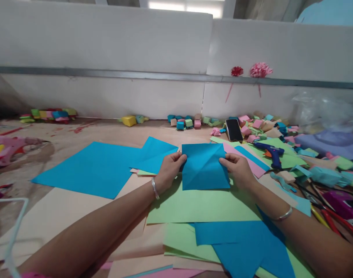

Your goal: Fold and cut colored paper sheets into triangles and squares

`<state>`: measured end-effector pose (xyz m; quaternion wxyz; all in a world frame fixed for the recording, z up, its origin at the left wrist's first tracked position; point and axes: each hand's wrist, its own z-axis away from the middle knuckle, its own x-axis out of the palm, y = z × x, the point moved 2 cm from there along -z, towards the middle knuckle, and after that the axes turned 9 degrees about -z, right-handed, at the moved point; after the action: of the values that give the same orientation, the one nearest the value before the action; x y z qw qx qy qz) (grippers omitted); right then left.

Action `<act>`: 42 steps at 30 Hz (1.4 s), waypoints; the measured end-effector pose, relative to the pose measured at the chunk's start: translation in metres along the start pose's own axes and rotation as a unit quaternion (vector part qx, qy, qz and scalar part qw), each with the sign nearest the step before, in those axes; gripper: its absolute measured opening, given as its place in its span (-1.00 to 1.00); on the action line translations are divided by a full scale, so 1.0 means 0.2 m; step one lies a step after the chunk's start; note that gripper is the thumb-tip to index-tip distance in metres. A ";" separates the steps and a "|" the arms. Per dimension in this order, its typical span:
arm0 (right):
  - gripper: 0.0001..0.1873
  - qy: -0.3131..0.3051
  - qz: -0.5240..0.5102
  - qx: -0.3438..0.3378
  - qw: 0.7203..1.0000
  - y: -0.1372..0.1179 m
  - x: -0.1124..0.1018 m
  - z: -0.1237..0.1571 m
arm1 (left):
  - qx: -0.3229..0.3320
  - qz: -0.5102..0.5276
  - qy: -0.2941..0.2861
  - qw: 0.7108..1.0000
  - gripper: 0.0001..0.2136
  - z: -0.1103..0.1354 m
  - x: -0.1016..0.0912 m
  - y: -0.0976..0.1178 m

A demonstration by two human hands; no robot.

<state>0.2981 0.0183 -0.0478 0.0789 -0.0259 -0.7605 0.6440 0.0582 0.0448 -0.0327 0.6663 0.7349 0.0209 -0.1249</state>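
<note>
Between both hands a square sheet of blue paper (205, 170) is held up, with diagonal crease lines across it. My left hand (171, 170) pinches its left edge between thumb and fingers. At the right edge, my right hand (237, 166) grips the same sheet with thumb in front. Below it lies a light green sheet (199, 206) on the pile. A smaller blue sheet (154, 152) is just beyond my left hand, and a large blue sheet (89, 168) spreads to the left. Cut blue pieces (237, 235) lie nearest me.
A blue glue gun (273, 150), a black phone (234, 130) and many folded paper cubes (251, 125) crowd the right. A pink glue gun (16, 146) sits at far left. Behind the table rises a white panel (107, 42) with a metal rail (135, 74). Pliers (338, 222) lie at right.
</note>
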 end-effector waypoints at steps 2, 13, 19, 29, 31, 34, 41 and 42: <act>-0.59 0.010 0.003 0.019 1.000 0.03 -0.01 -0.01 | 0.001 -0.003 0.000 1.000 -0.63 0.01 0.01 -0.01; -0.60 -0.013 0.012 0.072 0.997 0.04 -0.02 -0.02 | 0.019 -0.026 0.015 0.999 -0.70 0.02 -0.01 -0.01; -0.59 -0.035 0.012 0.082 0.996 0.04 -0.04 -0.02 | 0.019 -0.036 0.006 0.999 -0.70 0.02 -0.01 -0.01; -0.64 -0.138 0.029 0.067 0.988 -0.08 -0.02 0.01 | 0.025 -0.063 -0.020 0.998 -0.64 0.04 -0.01 0.02; -0.61 -0.132 0.031 0.053 0.989 -0.11 -0.03 0.00 | 0.032 -0.073 -0.028 0.996 -0.67 0.05 -0.01 0.04; -0.64 -0.166 0.044 0.073 0.982 -0.15 -0.03 0.00 | 0.037 -0.080 -0.046 0.995 -0.66 0.06 0.00 0.07; -0.62 -0.089 -0.024 0.080 0.993 -0.24 -0.06 -0.04 | -0.150 0.274 -0.227 0.922 -0.59 0.03 0.02 0.06; -0.60 -0.057 -0.042 0.071 0.995 -0.25 -0.08 -0.05 | -0.140 0.305 -0.236 0.912 -0.67 0.03 0.02 0.06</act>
<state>0.3181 0.0181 0.0021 0.0641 0.0485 -0.7164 0.6930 0.0643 0.0377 -0.0227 0.7533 0.5541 -0.3447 -0.0816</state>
